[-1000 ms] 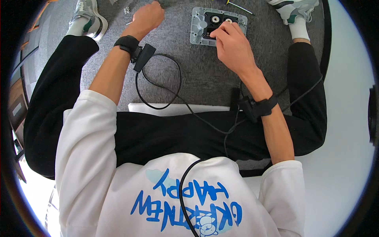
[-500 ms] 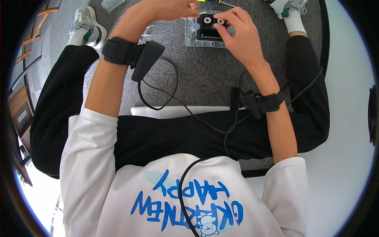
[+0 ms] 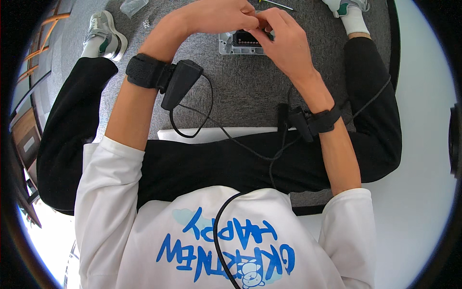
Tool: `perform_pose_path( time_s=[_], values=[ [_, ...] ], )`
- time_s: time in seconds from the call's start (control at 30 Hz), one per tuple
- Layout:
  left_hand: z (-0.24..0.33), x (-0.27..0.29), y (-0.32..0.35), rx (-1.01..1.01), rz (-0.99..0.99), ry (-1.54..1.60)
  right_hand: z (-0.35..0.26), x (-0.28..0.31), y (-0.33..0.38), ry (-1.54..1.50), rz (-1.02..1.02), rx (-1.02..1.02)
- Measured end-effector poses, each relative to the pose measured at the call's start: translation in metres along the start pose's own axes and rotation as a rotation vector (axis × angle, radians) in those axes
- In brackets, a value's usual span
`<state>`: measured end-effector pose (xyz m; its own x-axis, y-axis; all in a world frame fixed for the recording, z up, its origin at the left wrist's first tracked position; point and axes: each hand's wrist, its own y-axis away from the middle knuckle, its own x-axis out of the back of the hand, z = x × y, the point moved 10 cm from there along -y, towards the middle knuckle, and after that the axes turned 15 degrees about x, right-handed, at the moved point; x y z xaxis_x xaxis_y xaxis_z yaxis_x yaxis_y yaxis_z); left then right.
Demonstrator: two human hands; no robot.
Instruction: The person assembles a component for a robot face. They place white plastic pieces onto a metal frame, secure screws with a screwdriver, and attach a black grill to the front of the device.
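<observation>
A grey metal housing (image 3: 225, 48) with a black insert (image 3: 245, 39) lies on the dark carpet at the top centre, partly covered by my hands. My left hand (image 3: 224, 17) reaches over it from the left, its fingers closed in a pinch. From the other side my right hand (image 3: 288, 41) comes in, thumb and fingers also pinched together. The fingertips of both hands meet above the housing. Whatever sits between them is too small or too hidden to make out.
A thin screwdriver (image 3: 276, 5) lies beyond the housing. Toward the upper left are a clear plastic bag (image 3: 133, 6) and small metal pieces (image 3: 146, 23). Black cables (image 3: 226, 132) run from the wrist devices across my lap. My legs flank the work area.
My left hand has moved right and slightly down, so its fingertips now meet those of my right hand. The right hand has lifted off the round parts of the black insert.
</observation>
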<state>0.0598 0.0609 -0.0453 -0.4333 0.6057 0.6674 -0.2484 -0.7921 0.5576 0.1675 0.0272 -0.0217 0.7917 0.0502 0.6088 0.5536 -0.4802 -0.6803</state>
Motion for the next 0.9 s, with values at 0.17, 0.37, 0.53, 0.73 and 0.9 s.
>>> perform_pose_path(
  time_s=[0.17, 0.37, 0.53, 0.73, 0.9],
  values=[
    [0.000, -0.007, 0.002, -0.008, -0.085, 0.050, 0.001, 0.003, 0.002, -0.016, -0.017, -0.019],
    [-0.010, 0.029, 0.007, -0.085, -0.045, 0.207, 0.025, -0.022, 0.022, -0.243, -0.080, -0.246],
    [-0.038, 0.041, 0.001, 0.048, 0.006, 0.257, 0.023, -0.039, 0.034, -0.252, -0.139, -0.253],
    [-0.035, 0.041, 0.012, -0.017, -0.021, 0.296, 0.018, -0.050, 0.030, -0.203, -0.175, -0.231],
    [-0.054, 0.034, -0.006, -0.032, 0.005, 0.304, 0.004, -0.048, 0.025, -0.052, -0.207, -0.101]
  ],
)
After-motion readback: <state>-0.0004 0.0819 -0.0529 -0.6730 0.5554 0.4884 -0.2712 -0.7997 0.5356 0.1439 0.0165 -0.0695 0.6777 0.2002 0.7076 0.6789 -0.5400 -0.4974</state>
